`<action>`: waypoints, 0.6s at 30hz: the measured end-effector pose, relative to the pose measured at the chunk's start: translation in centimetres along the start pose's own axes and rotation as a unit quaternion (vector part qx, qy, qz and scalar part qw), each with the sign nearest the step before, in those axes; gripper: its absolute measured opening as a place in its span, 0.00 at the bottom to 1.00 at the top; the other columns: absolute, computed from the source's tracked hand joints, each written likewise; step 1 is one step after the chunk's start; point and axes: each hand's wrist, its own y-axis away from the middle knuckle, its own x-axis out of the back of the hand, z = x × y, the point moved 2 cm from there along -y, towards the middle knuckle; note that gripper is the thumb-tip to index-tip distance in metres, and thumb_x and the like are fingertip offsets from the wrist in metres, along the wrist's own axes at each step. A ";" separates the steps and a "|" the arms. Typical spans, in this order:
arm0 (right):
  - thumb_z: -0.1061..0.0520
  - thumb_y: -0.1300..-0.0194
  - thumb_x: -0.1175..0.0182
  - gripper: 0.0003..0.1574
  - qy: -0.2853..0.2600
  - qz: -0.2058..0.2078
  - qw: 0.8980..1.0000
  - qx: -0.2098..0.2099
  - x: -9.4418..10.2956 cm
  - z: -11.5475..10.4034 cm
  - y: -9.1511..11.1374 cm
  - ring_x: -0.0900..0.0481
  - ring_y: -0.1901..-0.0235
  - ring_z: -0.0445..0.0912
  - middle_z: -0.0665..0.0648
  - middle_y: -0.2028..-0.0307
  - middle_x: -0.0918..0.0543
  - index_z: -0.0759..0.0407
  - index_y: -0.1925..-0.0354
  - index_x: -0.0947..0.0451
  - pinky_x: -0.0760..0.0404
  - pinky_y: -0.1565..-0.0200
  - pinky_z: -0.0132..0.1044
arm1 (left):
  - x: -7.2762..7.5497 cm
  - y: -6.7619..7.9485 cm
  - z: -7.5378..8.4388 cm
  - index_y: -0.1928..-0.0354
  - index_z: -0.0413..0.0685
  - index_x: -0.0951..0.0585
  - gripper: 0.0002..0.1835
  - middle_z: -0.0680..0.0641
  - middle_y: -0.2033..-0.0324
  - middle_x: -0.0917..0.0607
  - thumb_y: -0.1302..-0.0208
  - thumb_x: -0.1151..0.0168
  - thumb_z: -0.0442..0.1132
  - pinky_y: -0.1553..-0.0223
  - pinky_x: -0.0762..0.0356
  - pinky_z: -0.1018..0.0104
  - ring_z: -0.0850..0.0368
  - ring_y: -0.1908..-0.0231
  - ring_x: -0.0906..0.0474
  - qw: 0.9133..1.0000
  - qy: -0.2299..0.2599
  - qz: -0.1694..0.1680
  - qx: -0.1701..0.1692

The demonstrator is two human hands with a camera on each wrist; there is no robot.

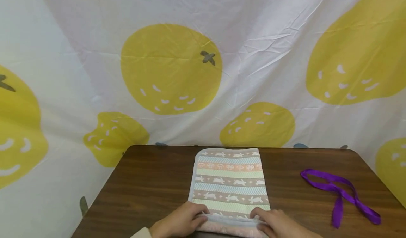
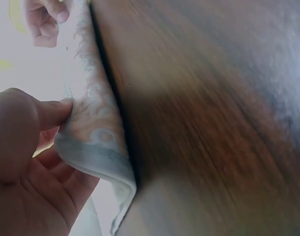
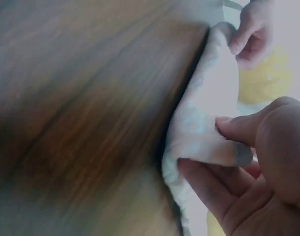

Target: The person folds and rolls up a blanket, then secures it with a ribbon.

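A striped cloth point(image 1: 231, 181) with white rabbits and a grey border lies lengthwise on the table, its near end folded up and over. At the left end of that fold my left hand point(image 1: 182, 218) pinches the edge between thumb and fingers. My right hand point(image 1: 277, 222) pinches the right end of the same fold. In the left wrist view the folded cloth point(image 2: 96, 113) shows its peach underside and grey trim beside the thumb. The right wrist view has the rolled-over cloth point(image 3: 199, 123) between thumb and fingers.
A purple ribbon point(image 1: 344, 192) lies loosely looped on the right side of the dark wooden table point(image 1: 149, 181). Behind the table's far edge hangs a white curtain point(image 1: 260, 65) printed with large yellow fruit.
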 end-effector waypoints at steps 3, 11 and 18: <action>0.63 0.32 0.39 0.12 -0.014 0.000 1.000 -0.013 0.1 0.4 -0.1 0.25 0.70 0.30 0.49 0.68 0.17 0.56 0.53 0.28 0.22 0.72 0.28 | -0.3 -0.3 -0.2 0.59 0.50 0.17 0.06 0.61 0.71 0.18 0.28 0.42 0.41 0.71 0.27 0.78 0.75 0.74 0.30 1.000 -0.010 0.019 0.011; 0.61 0.38 0.34 0.12 0.090 0.012 0.995 -0.048 -0.5 0.1 0.2 0.28 0.70 0.31 0.45 0.64 0.24 0.54 0.57 0.24 0.25 0.75 0.29 | -0.6 -0.8 -0.4 0.64 0.48 0.17 0.05 0.63 0.78 0.24 0.30 0.40 0.39 0.76 0.31 0.80 0.75 0.78 0.34 0.999 -0.020 0.032 0.025; 0.59 0.41 0.32 0.13 0.180 0.013 0.983 -0.023 -0.9 -0.1 0.2 0.31 0.71 0.31 0.44 0.66 0.29 0.52 0.58 0.23 0.29 0.76 0.26 | -0.7 -1.0 -0.2 0.65 0.50 0.18 0.04 0.60 0.74 0.17 0.32 0.39 0.39 0.70 0.27 0.78 0.74 0.75 0.29 0.996 -0.076 0.034 0.014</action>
